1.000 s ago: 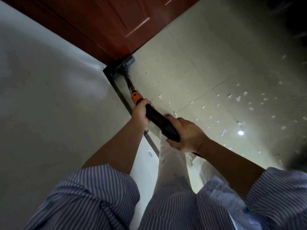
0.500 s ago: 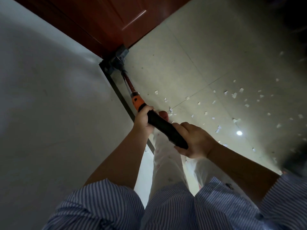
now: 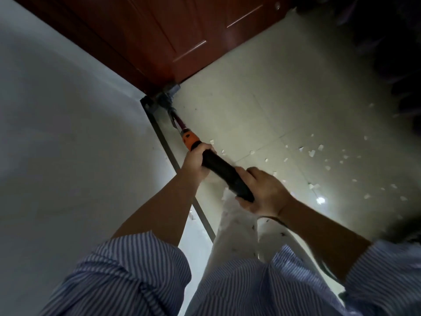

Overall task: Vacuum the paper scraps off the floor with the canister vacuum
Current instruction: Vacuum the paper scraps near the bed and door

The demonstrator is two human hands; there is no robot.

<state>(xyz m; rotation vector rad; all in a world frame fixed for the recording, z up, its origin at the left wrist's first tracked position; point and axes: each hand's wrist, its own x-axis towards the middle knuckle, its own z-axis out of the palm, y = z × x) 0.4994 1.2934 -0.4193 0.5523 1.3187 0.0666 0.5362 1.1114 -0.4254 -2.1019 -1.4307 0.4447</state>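
Both hands hold the black vacuum wand with an orange collar [image 3: 218, 167]: the left hand [image 3: 196, 161] has its fingers wrapped just below the collar, the right hand [image 3: 264, 192] is clamped on the lower end. The grey floor head [image 3: 168, 95] sits in the corner where the white wall [image 3: 68, 133] meets the red-brown wooden door [image 3: 170, 37]. Small white paper scraps [image 3: 312, 153] lie scattered on the pale tiled floor [image 3: 262, 99] to the right.

- The vacuum wand's grip [image 3: 224, 173] looks like matt black plastic or rubber; the collar [image 3: 190, 139] above it is glossy orange plastic.
- The floor head [image 3: 169, 93] appears to be dull grey plastic, blurred.
- The floor [image 3: 262, 92] is pale, smooth tile with a soft sheen and a bright light reflection.
- The paper scraps [image 3: 312, 152] are thin white matt paper.
- The door [image 3: 182, 30] is reddish-brown wood with a glossy finish.
- The wall [image 3: 57, 133] is smooth, matt, light grey.
- The sleeves [image 3: 136, 270] are striped woven cloth.
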